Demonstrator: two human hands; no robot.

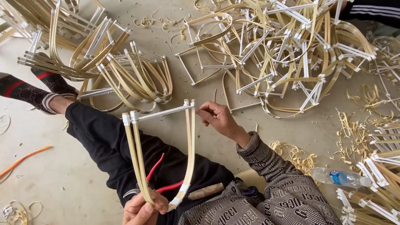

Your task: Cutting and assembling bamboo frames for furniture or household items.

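Bamboo frame (160, 154) is standing up over the person's lap, approx centre of the view: a U of thin bent strips w/ white tape at the joints and a white crossbar across the top. Left hand (143, 209) is gripping it at the bottom, fingers clenched round the two left strips where the bend begins. Right hand (218, 120) is sitting just beside the frame's top right corner, fingertips pinched together; cannot tell whether it's touching the taped end or holding anything.

Red-handled pliers (160, 183) are lying on the black trouser leg (104, 141), behind the frame's strips. A wooden handle (206, 191) is lying on the lap next to them, just right of the frame's lower end. The leg is stretching out to the left, ending in a dark sock w/ red & green stripes (29, 91).

On the floor beyond, finished frames are lying in a stack (125, 71) at upper left & a bigger loose heap (287, 54) at upper right. A clear plastic bottle (339, 177) is lying on its side at right, near more frames (375, 196). Bamboo shavings (291, 154) are lying scattered about; an orange strip (23, 160) is lying at far left.
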